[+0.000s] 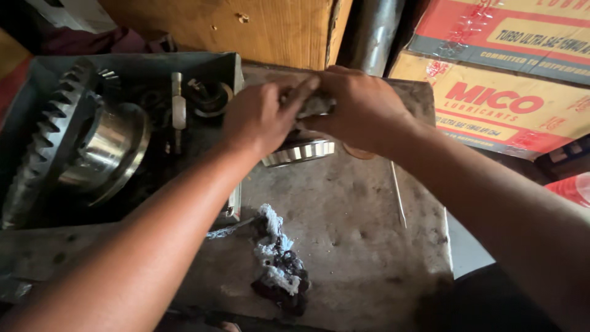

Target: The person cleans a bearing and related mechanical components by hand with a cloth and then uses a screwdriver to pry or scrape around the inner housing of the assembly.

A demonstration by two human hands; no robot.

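Both my hands meet above the back of a dirty grey worktop (344,233). My left hand (261,117) and my right hand (362,107) together grip a small greasy grey metal part (316,106), mostly hidden by my fingers. Just below them a shiny round steel bearing ring (301,152) shows its rim; whether it rests on the worktop or hangs from the held part I cannot tell.
A grey metal tray (233,67) at left holds a large toothed ring gear (46,132) with a shiny hub and small parts. A dirty rag (279,264) lies on the worktop. Cardboard boxes (498,104) stand at right, a wooden panel (233,24) behind.
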